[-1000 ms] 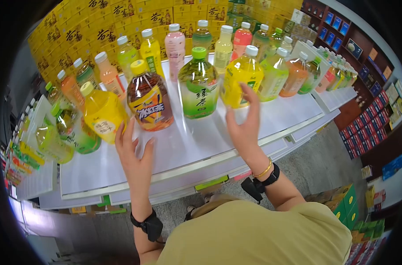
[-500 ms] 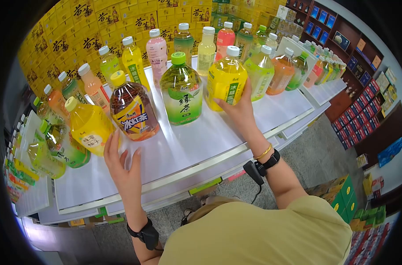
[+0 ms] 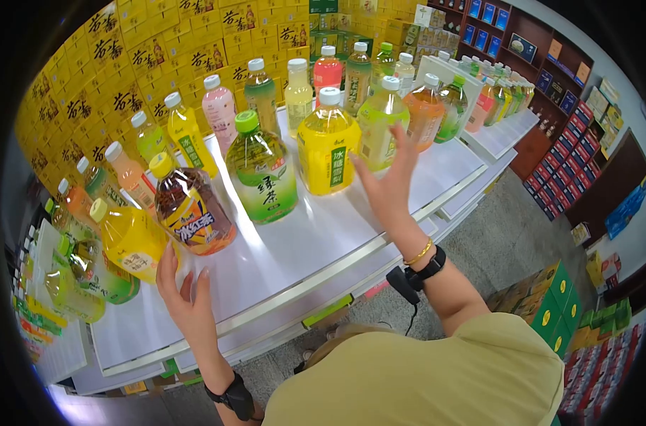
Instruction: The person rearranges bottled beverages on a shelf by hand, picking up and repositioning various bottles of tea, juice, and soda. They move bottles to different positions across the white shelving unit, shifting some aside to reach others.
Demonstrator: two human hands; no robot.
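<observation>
My right hand (image 3: 390, 186) is open, thumb and fingers apart, just right of a big yellow drink bottle (image 3: 330, 153) with a white cap. Its fingers overlap a light green bottle (image 3: 381, 131) behind. My left hand (image 3: 186, 298) is also open and holds nothing, its fingertips close below a dark iced tea bottle (image 3: 195, 213) with a yellow cap. Beside that hand stands a yellow bottle (image 3: 127, 240), tilted in this view. Between the two hands is a large green tea bottle (image 3: 260, 174) with a green cap.
Front and back rows of bottles line the white shelf (image 3: 301, 245), including a pink bottle (image 3: 218, 110) and an orange one (image 3: 426, 117). Stacked yellow cartons (image 3: 138, 67) form the wall behind. Green boxes (image 3: 561, 309) stand on the floor at right.
My right hand has come off the yellow bottle and opened beside it. The view has shifted, so the bottles appear further left and lower. My left hand remains open near the iced tea bottle.
</observation>
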